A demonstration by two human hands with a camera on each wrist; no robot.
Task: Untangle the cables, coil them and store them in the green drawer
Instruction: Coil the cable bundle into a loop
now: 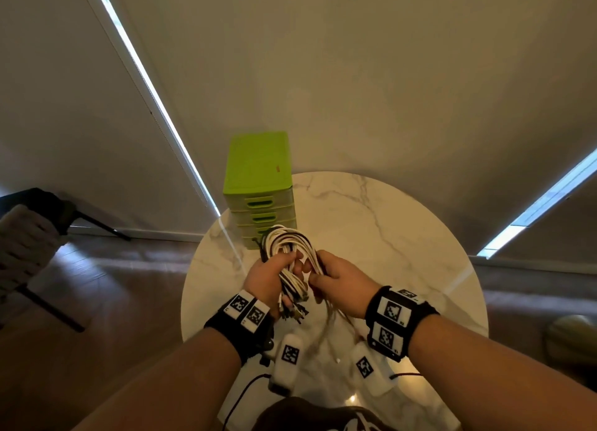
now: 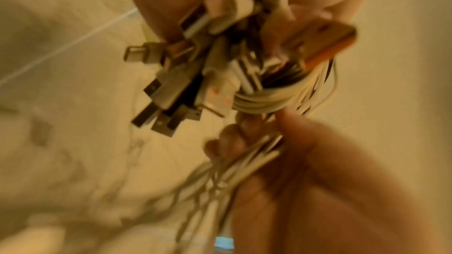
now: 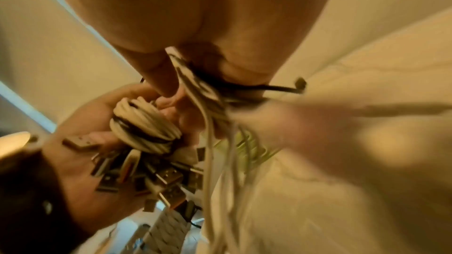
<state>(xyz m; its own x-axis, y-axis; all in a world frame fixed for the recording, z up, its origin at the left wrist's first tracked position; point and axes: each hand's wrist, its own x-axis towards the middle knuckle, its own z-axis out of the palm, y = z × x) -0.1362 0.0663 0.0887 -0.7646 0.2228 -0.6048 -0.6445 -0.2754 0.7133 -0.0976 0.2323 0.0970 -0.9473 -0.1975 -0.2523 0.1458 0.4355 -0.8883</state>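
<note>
A bundle of white and black cables (image 1: 290,253) is held above the round marble table (image 1: 387,237). My left hand (image 1: 271,279) grips the coiled part, with several USB plugs (image 1: 295,311) sticking out below the fist. The same plugs (image 2: 176,92) and coil (image 2: 264,101) fill the left wrist view. My right hand (image 1: 332,279) pinches loose white strands (image 3: 215,161) beside the coil (image 3: 144,126); these strands hang down toward the table. The green drawer unit (image 1: 258,185) stands just behind the bundle, and its visible drawers are closed.
A dark chair with a woven seat (image 1: 26,237) stands at the left, off the table. The table's near edge lies close to my body. Black wires (image 1: 242,395) run from the wrist devices. Curtains form the backdrop.
</note>
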